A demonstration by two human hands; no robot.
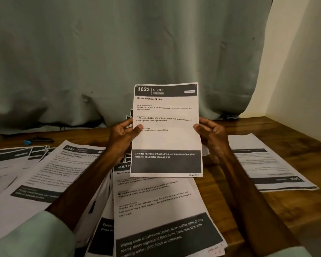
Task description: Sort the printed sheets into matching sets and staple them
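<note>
Several groups of printed sheets lie before a grey-green curtain [119,52] that fills the upper frame, on a wooden table [285,138] whose bare boards show at right. The widest group, a fanned spread of sheets [44,173], occupies the lower left. A multi-room sheet [156,204] lies at lower centre, and a smaller stack [267,164] sits at centre right with its print upside-down to the viewer. The kitchen-cloths sheet [166,138], headed 1623, is held clear of the table at frame centre, upright, with its long axis running top to bottom and its printed face toward the camera. The left hand [122,138] pinches its left edge, thumb on the front and fingers behind. The right hand [214,136] holds the right edge likewise, thumb at the margin. The sheet thus lies directly between both hands, with the fanned spread down-left on the left hand's side and the smaller stack on the right hand's side. Judgement: sorting is under way; the matching set cannot be told, the other headings being largely blurred. A small dark object with a blue tip [38,140] lies at far left; whether it is the stapler cannot be told.
</note>
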